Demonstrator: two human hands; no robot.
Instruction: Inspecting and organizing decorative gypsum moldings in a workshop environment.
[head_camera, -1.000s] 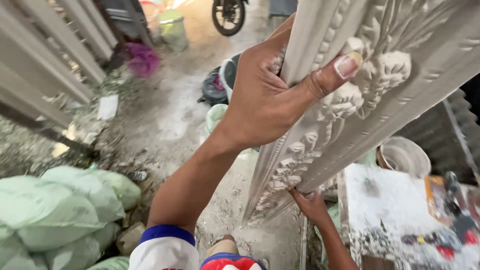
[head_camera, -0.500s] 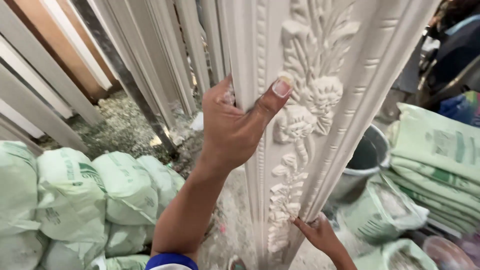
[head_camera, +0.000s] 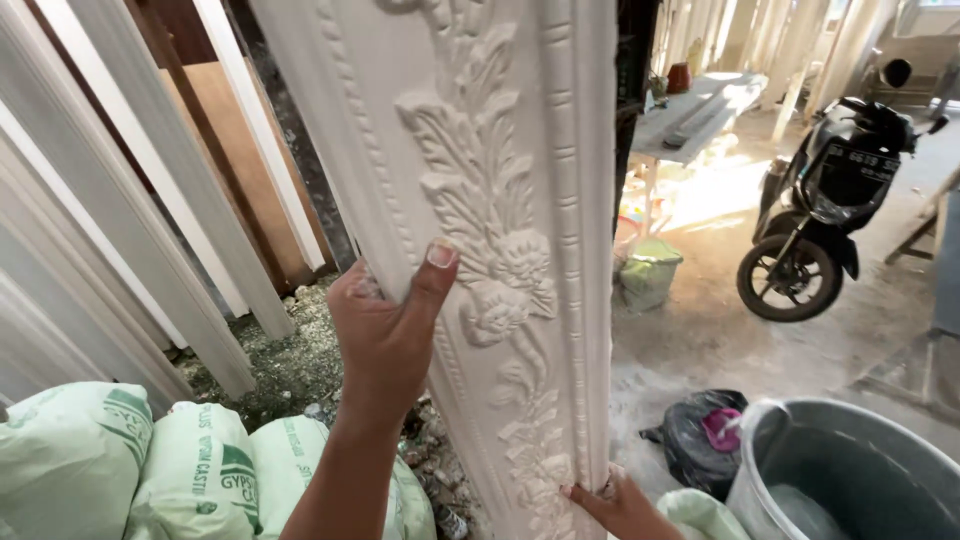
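A long white plaster moulding (head_camera: 500, 150) with raised leaf and flower relief stands nearly upright in front of me. My left hand (head_camera: 385, 335) grips its left edge at mid height, thumb pressed on the carved face. My right hand (head_camera: 615, 500) holds the moulding near the bottom right edge, with only fingers and part of the palm showing. The lower end of the moulding is out of view.
Several plain white mouldings (head_camera: 130, 230) lean at the left. Green-printed sacks (head_camera: 150, 460) lie at the lower left. A grey bucket (head_camera: 850, 470) and a black bag (head_camera: 700, 440) sit at lower right. A motorbike (head_camera: 820, 220) is parked behind, near a table (head_camera: 690, 110).
The view has swung to the right and the moulding now stands more upright. Both hands keep their hold. The motorbike and grey bucket have come into view at the right.
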